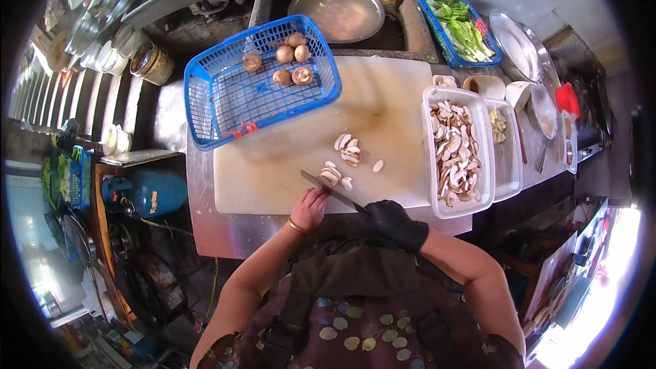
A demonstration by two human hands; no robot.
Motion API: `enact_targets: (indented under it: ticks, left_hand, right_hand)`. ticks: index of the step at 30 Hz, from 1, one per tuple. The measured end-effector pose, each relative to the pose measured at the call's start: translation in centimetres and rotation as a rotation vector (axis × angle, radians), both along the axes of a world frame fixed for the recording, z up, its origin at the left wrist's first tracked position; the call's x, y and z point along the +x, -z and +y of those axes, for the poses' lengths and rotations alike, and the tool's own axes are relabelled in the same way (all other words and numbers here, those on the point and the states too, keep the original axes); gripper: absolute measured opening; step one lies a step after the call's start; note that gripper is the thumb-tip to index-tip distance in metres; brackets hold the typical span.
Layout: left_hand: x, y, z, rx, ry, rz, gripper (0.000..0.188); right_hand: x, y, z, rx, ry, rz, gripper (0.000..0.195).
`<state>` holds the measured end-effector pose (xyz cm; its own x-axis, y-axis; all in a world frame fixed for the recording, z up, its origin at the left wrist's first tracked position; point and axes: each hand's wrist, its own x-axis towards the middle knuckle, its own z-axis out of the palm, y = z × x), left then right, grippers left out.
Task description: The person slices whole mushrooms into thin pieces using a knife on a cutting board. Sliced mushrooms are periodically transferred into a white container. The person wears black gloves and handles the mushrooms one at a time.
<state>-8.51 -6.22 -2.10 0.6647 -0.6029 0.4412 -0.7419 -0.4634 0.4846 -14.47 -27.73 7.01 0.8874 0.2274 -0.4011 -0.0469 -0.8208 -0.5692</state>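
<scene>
My right hand point(392, 223), in a black glove, grips the handle of a kitchen knife point(335, 193) near the front edge of a pale cutting board point(277, 164). The blade points up and left, against sliced mushroom point(330, 174). My bare left hand point(311, 207) has its fingertips by the blade at the near side of these slices; whether they pinch a piece is hidden. Another pile of mushroom slices point(348, 148) lies just beyond, and a single slice point(378, 165) to its right. A blue plastic basket point(261, 122) with several whole mushrooms point(285, 54) rests over the board's far left corner.
At the board's right stands a white plastic basket point(489, 164) of sliced mushrooms, beside another white basket point(515, 174). Behind are a stone sink point(417, 25) holding a metal basin point(335, 13), and a blue basket of leafy greens point(456, 25). Metal bowls point(515, 51) stand farther right.
</scene>
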Motion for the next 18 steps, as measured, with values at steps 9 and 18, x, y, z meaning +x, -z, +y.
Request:
enact_targets:
  ticks: [9,18]
  left_hand:
    - [2.2,-1.3,-1.5,0.16,0.067,0.165,0.025]
    - [14.2,-11.2,-5.9,-0.133,-0.065,-0.17,0.02]
  right_hand:
    - [0.7,1.3,-1.2,0.087,0.112,-0.163,0.025]
    - [0.6,-1.9,-3.9,-0.1,0.425,-0.135,0.022]
